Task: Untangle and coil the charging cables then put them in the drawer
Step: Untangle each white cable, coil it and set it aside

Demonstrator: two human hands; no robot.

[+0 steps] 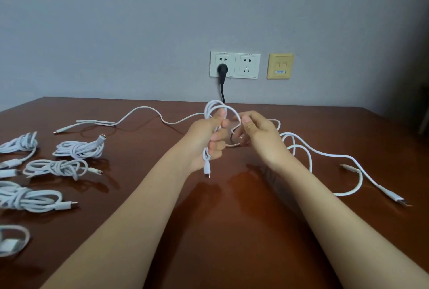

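My left hand (210, 140) grips a few loops of a white charging cable (214, 108) above the brown table (232, 230); one plug end (207, 169) hangs below the fist. My right hand (257, 133) pinches the same cable just to the right of the loops. The free length trails right across the table to a connector (400, 201). Another loose white cable (139, 112) runs left from the hands to its plug (59, 131). Several coiled white cables (80, 148) lie at the left. No drawer is in view.
On the wall behind the table are two white sockets (246, 65), one with a black plug (222, 70) and cord dropping behind the table's far edge, and a yellow data port (280, 66). The table's right edge slopes off at the far right.
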